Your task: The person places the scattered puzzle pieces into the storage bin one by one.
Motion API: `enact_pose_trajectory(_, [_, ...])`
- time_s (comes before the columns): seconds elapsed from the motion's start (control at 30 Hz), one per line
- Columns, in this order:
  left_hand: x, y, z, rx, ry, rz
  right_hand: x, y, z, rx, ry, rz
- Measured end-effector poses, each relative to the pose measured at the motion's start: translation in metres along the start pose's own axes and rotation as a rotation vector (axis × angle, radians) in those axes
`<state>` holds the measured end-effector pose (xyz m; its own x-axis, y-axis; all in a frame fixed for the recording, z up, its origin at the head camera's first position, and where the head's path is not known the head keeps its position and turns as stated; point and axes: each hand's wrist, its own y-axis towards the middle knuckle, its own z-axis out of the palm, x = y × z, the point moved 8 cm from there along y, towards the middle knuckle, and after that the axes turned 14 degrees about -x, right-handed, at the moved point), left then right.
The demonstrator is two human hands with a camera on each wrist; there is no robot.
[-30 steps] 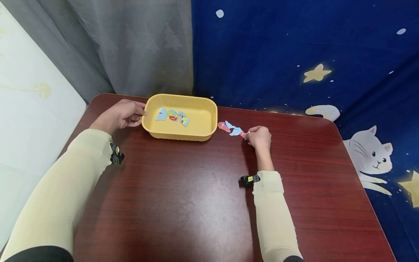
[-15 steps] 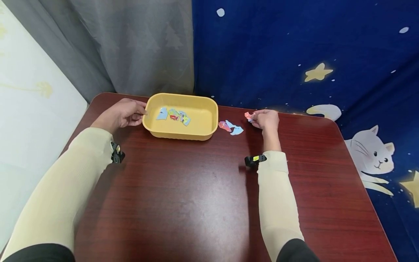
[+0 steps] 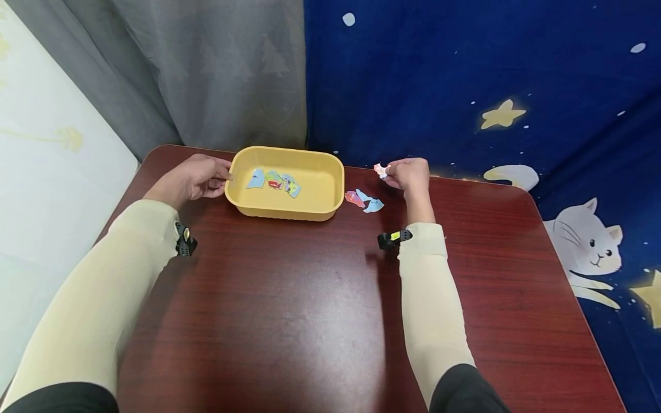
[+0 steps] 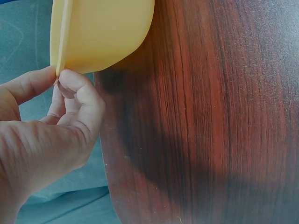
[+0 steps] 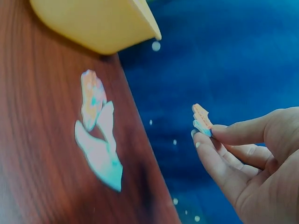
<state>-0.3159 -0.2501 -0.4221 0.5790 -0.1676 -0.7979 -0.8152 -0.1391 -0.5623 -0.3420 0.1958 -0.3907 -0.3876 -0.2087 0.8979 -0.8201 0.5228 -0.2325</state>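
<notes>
My left hand (image 3: 200,176) pinches the left end rim of a yellow plastic bin (image 3: 315,213), thumb and forefinger on the lip, as the left wrist view shows. Inside the bin lie several printed paper pieces (image 3: 255,179), light blue, green and red. Raised above the back of the table, my right hand (image 3: 410,175) pinches a small pink and light-blue paper piece (image 5: 202,119) between thumb and fingertips. Below it on the tabletop, just right of the bin, are a pink-purple piece (image 3: 354,198) and light-blue pieces (image 3: 374,205), touching or close together.
The dark red wood-grain table (image 3: 289,298) runs toward me. Behind it hang a grey curtain (image 3: 232,74) and a blue curtain (image 3: 413,86) with stars and a white cat. A pale wall (image 3: 46,149) stands at the left.
My right hand has lifted the pink piece off the table beside the light-blue pieces, first up and right, then further back and left. The left hand and bin have stayed in place.
</notes>
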Motion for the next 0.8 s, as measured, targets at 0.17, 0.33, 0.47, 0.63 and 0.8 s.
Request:
enact_pose_trajectory(0.17, [0.001, 0.0, -0.001, -0.003, -0.002, -0.003, 0.013, -0.005, 0.014, 0.013, -0.002, -0.016])
enact_pose_trajectory(0.33, [0.001, 0.0, 0.0, -0.002, -0.005, -0.008, 0.024, -0.01, 0.026, 0.026, -0.01, -0.028])
enact_pose_trajectory(0.47, [0.001, 0.0, 0.0, -0.002, -0.006, -0.011, 0.028, -0.016, 0.037, 0.038, -0.034, -0.026])
enact_pose_trajectory(0.63, [0.0, -0.001, 0.001, 0.0, -0.007, -0.008, 0.032, -0.023, 0.049, 0.05, -0.046, -0.038])
enact_pose_trajectory(0.8, [0.0, -0.001, 0.002, -0.002, -0.005, -0.005, 0.036, -0.028, 0.061, 0.06, -0.049, -0.047])
